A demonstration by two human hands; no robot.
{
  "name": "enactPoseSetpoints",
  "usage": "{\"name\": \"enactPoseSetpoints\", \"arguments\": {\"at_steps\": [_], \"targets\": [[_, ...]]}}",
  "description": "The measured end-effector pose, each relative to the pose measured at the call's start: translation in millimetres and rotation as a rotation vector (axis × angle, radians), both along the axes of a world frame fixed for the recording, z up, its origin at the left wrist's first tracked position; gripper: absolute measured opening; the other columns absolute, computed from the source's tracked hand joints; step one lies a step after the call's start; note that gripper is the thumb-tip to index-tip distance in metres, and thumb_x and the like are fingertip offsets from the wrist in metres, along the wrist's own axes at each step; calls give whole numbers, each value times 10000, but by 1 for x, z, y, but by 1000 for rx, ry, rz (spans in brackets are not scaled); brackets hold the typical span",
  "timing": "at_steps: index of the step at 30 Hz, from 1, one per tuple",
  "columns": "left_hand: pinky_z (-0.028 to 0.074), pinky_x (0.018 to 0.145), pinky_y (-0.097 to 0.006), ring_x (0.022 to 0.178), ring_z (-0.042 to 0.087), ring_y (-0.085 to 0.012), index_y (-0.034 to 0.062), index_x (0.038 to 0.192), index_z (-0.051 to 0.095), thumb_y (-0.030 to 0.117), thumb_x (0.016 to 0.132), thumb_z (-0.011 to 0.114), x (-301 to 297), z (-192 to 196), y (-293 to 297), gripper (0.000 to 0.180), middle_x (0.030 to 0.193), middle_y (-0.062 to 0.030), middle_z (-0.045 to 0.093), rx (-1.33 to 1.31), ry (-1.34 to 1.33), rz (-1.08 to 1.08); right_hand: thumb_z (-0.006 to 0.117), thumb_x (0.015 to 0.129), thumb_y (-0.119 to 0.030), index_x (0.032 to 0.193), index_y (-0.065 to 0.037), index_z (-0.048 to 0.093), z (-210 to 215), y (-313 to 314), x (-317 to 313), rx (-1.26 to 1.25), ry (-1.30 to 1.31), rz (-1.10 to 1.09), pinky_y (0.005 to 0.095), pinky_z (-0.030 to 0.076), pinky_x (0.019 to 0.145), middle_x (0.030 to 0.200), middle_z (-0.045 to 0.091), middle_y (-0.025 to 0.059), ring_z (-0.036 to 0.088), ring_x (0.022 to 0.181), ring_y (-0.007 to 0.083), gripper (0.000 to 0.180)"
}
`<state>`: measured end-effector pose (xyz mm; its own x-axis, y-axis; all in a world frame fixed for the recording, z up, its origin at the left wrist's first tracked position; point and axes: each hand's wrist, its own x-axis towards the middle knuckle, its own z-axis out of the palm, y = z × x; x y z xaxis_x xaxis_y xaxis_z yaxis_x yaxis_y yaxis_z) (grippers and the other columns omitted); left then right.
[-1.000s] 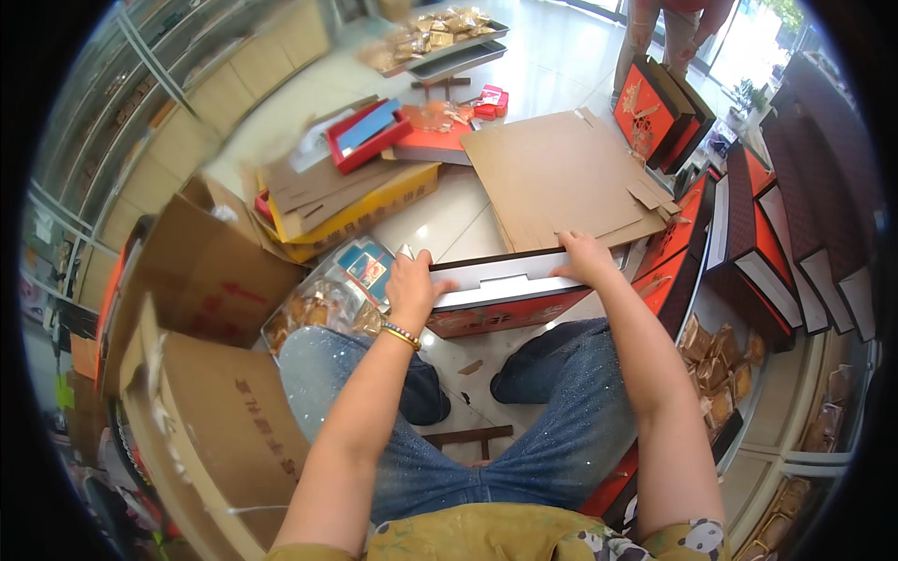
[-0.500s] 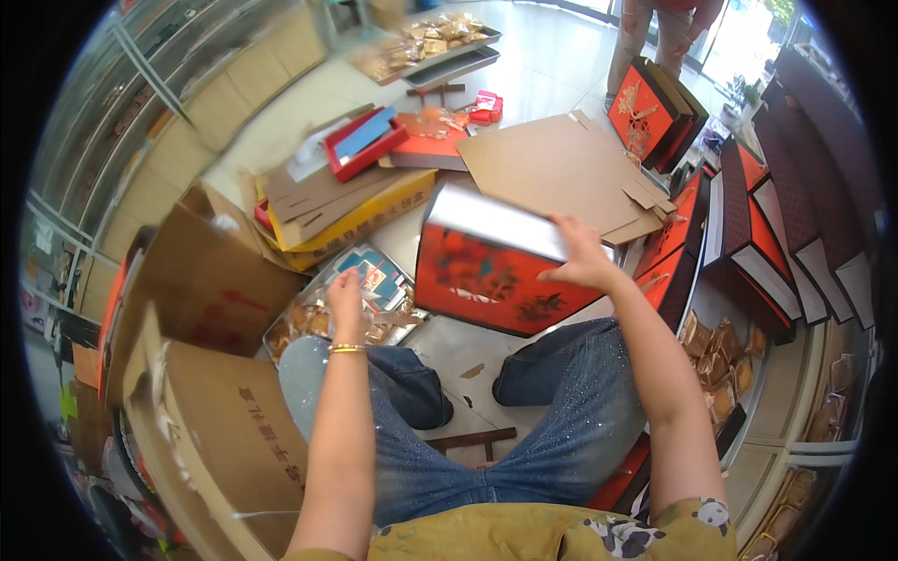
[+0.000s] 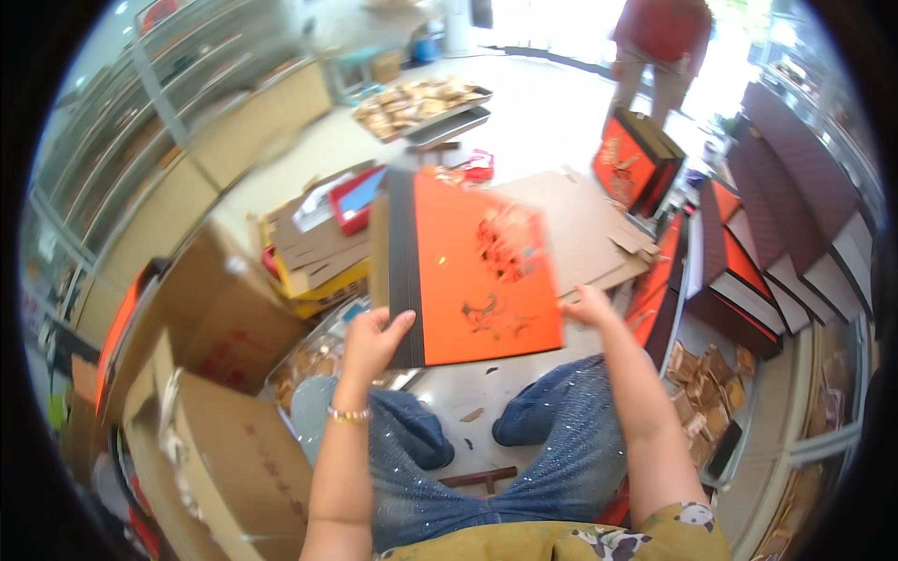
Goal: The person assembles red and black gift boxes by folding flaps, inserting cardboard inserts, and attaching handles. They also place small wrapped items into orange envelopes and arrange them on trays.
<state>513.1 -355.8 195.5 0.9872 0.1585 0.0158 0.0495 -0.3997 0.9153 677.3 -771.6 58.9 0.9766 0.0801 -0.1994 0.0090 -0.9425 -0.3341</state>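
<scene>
A large red-orange gift box (image 3: 486, 290) with dark edging and a printed pattern is held upright over my knees, its broad face toward me. My left hand (image 3: 372, 344) grips its dark lower-left edge, the thumb lying on the front. At the lower-right edge, my right hand (image 3: 587, 307) is closed on the box; its fingertips are slightly blurred. Below my left forearm, a metal tray of wrapped pastries (image 3: 301, 360) is partly covered by the arm and the box.
Opened cardboard cartons (image 3: 238, 421) stand at my left. Flattened cardboard (image 3: 580, 234) lies beyond the box. More gift boxes (image 3: 739, 266) line the right side, above a tray of packets (image 3: 706, 393). Another pastry tray (image 3: 421, 107) and a standing person (image 3: 659, 42) are farther off.
The gift box has turned to show its broad face and come up in front of me. My left hand has left the tray and taken its left edge; my right hand has moved down its right side.
</scene>
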Motion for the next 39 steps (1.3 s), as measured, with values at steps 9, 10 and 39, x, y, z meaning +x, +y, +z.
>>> {"name": "enactPoseSetpoints", "arguments": {"at_steps": [9,10,39], "targets": [[562,679,-524,732,707,-416,62,810,755,342,916,667,-27,-116,-102,312,772,-213,714,814,57,-21,708,981,-293,1048,-32,732,12,155,-130,989,151,300,316,576,759,952,769,74,728,823,162,270],[564,678,-525,732,708,-415,64,828,758,339,920,663,-32,-119,-106,305,782,-210,719,823,74,-6,705,981,-296,1057,-29,728,6,155,-138,941,133,298,325,573,776,957,768,88,729,849,179,279],[551,699,-262,837,699,-104,53,974,750,395,1096,529,-27,-59,-37,425,918,2,745,-423,498,-579,500,1107,-411,955,-115,572,16,193,-132,2190,967,-428,251,458,627,660,422,-43,424,596,88,341]]}}
